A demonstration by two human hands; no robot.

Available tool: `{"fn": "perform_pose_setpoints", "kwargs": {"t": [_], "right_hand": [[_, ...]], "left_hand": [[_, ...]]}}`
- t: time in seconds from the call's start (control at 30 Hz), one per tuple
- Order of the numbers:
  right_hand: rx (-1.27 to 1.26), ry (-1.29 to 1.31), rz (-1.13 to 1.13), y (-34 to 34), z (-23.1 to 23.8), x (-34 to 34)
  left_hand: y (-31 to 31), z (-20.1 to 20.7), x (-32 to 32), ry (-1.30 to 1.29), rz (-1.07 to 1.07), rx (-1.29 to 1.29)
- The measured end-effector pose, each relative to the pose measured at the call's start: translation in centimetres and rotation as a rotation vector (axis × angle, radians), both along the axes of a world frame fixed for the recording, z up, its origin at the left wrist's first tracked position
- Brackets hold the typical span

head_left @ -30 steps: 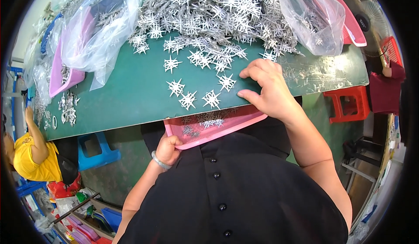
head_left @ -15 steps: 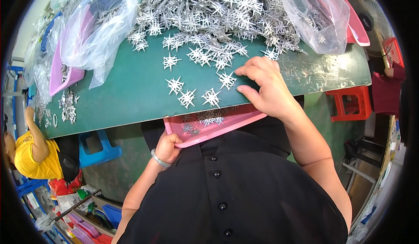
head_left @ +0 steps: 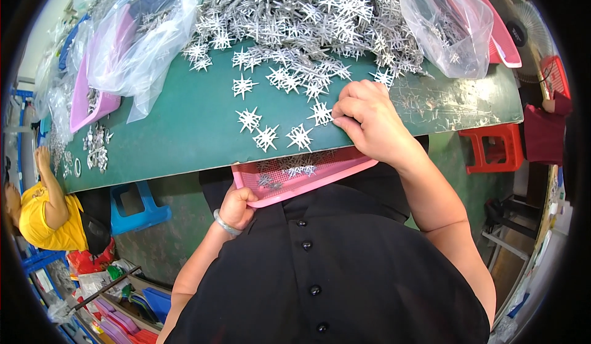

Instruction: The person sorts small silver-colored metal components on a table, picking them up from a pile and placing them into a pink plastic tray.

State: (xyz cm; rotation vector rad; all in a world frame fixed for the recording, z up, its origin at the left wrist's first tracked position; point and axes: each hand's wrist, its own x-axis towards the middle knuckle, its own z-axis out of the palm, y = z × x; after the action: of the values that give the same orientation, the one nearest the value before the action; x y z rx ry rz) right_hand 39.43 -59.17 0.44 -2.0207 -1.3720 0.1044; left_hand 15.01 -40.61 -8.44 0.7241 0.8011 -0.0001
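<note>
My left hand (head_left: 237,208) grips the near left corner of a pink mesh basket (head_left: 271,201), which sits on my lap, partly under the table edge. Several silvery metal pieces (head_left: 301,170) lie inside it. Thumb and fingers of my right hand (head_left: 372,119) are pinched together at the right tip of a silver spiky star piece (head_left: 320,114) on the green table. Close by lie loose star pieces (head_left: 300,137), more of them to the left. Beyond them rises a big heap of the same star pieces (head_left: 295,20).
Plastic-lined tubs stand on both sides of the heap: a lilac tub (head_left: 92,107) at left and a pink tub (head_left: 508,48) at right. Small metal parts (head_left: 96,150) lie at the table's left. A person in yellow (head_left: 52,218) works there. A red stool (head_left: 492,150) stands at right.
My right hand's thumb and fingers have come together and closed at the tip of the star piece. My left hand stays on the basket's corner.
</note>
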Motion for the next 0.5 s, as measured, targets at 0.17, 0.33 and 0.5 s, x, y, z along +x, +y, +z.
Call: {"fn": "perform_pose_setpoints", "kwargs": {"t": [0.17,0.33,0.5], "right_hand": [[-0.005,0.014,0.159,-0.4,1.2,1.1],[0.006,-0.144,0.187,0.8,1.3,0.9],[-0.165,-0.287,0.201,1.4,2.1,0.7]], "left_hand": [[-0.1,-0.2,-0.4,-0.003,0.019,-0.003],[-0.1,-0.1,-0.3,0.031,0.002,0.016],[-0.2,0.2,-0.4,0.015,0.002,0.031]]}}
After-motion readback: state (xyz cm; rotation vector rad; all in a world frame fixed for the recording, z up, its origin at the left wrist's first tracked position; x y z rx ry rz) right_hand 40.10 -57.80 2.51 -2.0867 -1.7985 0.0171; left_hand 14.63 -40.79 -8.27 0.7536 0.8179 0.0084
